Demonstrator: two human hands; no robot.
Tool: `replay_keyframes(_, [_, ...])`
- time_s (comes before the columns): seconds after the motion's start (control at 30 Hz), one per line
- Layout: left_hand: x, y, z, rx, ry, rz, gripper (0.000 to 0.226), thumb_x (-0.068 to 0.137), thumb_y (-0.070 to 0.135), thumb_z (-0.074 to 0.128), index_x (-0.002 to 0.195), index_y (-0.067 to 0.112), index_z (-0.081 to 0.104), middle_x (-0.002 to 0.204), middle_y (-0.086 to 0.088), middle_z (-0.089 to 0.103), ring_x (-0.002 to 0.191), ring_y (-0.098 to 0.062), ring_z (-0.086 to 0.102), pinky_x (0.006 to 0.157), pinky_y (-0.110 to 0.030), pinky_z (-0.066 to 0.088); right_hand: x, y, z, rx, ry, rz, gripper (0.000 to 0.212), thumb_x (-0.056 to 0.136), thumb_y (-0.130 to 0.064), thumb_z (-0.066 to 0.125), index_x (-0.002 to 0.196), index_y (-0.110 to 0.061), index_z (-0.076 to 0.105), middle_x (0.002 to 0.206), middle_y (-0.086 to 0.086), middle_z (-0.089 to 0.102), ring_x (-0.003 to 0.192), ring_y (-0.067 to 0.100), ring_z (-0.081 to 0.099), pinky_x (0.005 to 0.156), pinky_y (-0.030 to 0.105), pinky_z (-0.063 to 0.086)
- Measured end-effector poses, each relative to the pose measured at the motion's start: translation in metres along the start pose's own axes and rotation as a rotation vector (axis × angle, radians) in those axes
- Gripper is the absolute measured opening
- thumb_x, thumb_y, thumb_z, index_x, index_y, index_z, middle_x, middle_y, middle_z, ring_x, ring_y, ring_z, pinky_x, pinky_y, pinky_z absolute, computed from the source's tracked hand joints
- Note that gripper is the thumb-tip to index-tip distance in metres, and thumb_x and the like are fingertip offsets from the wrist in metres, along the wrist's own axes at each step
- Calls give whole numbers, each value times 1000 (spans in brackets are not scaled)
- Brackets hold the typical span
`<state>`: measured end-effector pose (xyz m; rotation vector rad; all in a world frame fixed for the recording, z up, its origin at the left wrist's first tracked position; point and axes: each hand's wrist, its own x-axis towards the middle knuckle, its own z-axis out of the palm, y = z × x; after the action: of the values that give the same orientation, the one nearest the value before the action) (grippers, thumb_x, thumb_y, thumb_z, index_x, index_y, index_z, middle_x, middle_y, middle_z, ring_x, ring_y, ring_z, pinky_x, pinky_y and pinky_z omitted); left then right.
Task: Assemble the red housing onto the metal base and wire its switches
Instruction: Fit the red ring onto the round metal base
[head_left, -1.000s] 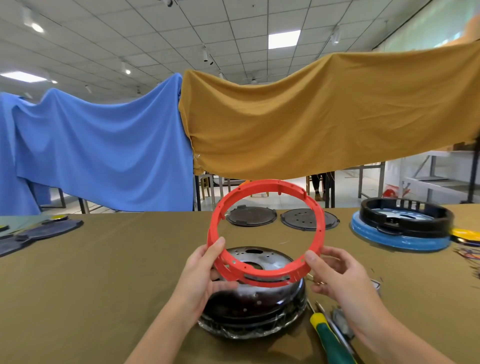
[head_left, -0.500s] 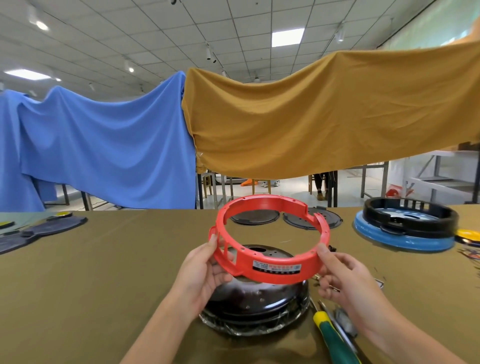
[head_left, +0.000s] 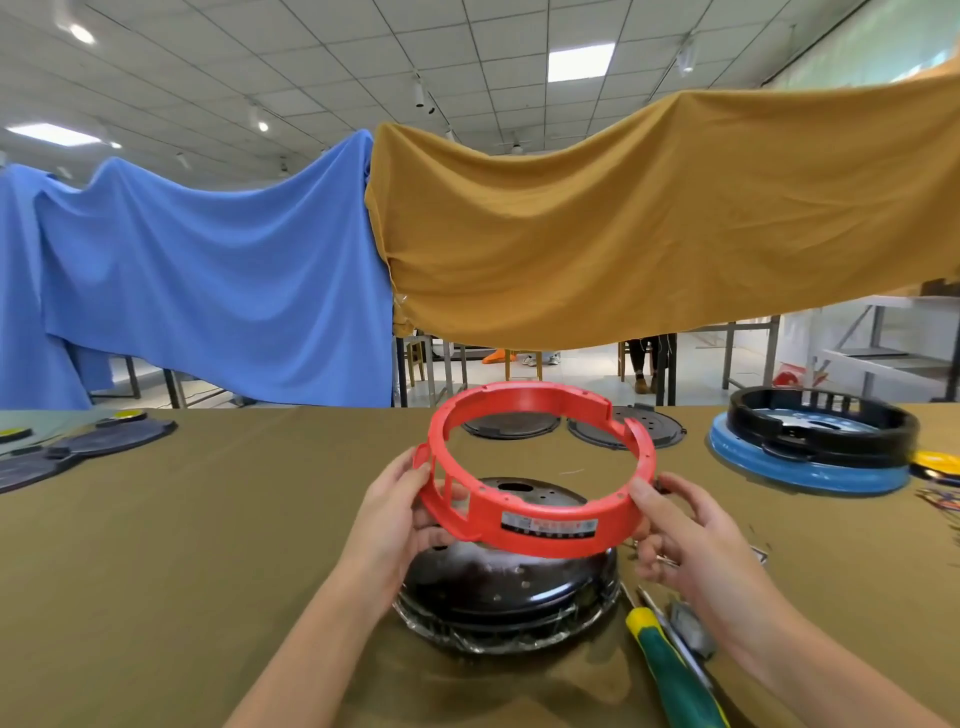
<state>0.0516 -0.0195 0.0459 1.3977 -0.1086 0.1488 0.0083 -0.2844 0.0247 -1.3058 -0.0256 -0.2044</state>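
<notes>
Both hands on it: the left hand (head_left: 397, 512) grips the left rim of the red housing (head_left: 535, 470), the right hand (head_left: 685, 535) pinches its right rim. The ring hangs tilted just above the dark metal base (head_left: 506, 592) on the olive surface (head_left: 208, 519). A green-handled screwdriver (head_left: 670, 670) lies near right.

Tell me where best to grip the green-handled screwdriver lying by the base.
Probably by the green handle, coming from above and the right with the right hand. It lies flat on the table, yellow collar toward the metal base; the handle is the thickest part, and that side is clear of the base.
</notes>
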Motion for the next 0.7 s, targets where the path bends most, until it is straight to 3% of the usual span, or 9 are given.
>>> replay_keyframes(0.03, [1, 0, -1, 17, -3, 9, 26, 105, 22, 43, 126, 21, 59, 80, -8, 73, 68, -19, 69, 56, -31, 55, -1, 0, 0, 6, -4, -8, 76, 70, -46, 78, 138, -32, 45, 76, 12, 64, 58, 17, 58, 58, 30, 56])
replay_keyframes(0.13, [3, -2, -3, 108, 9, 66, 29, 104, 31, 45, 126, 26, 64, 89, -5, 74, 80, -16, 68, 68, -32, 52, -2, -3, 0, -5, -47, -16, 76, 70, -43, 76, 139, -22, 51, 72, 7, 62, 58, 15, 56, 57, 28, 55])
replay_keyframes(0.3, [2, 2, -6, 205, 27, 171, 40, 94, 58, 46, 105, 32, 74, 98, 2, 75, 98, -11, 69, 86, -37, 52, -1, -14, 2, -182, -50, -141, 72, 76, -45, 72, 142, -27, 50, 72, 2, 64, 60, 12, 58, 57, 23, 53])
replay_keyframes(0.43, [6, 2, -14, 207, 42, 194, 56, 94, 63, 46, 98, 16, 75, 97, -19, 74, 92, -30, 72, 73, -27, 59, 5, -18, 15, -471, -86, -275, 62, 75, -58, 65, 133, -40, 50, 81, 7, 67, 63, 5, 62, 55, 18, 51])
replay_keyframes(0.5, [10, -3, -20, 247, 55, 153, 60, 89, 67, 47, 101, 13, 73, 103, -22, 71, 96, -35, 69, 89, -38, 57, 10, -14, 18, -607, -92, -313, 61, 76, -66, 60, 132, -45, 46, 95, 1, 66, 83, 6, 64, 71, 28, 56])
replay_keyframes(0.57, [12, -10, -23, 289, 71, 109, 62, 80, 65, 48, 102, 11, 69, 109, -16, 70, 102, -30, 67, 99, -44, 49, 12, -7, 13, -633, -63, -296, 66, 75, -69, 58, 136, -44, 45, 112, -7, 59, 101, 4, 58, 88, 34, 52])
replay_keyframes(0.7, [13, -17, -22, 398, 86, 81, 63, 70, 69, 46, 90, 12, 60, 110, -13, 66, 105, -28, 62, 102, -45, 44, 8, 5, 2, -700, -103, -250, 53, 72, -72, 57, 121, -56, 47, 118, -28, 50, 109, -14, 47, 92, 26, 41])
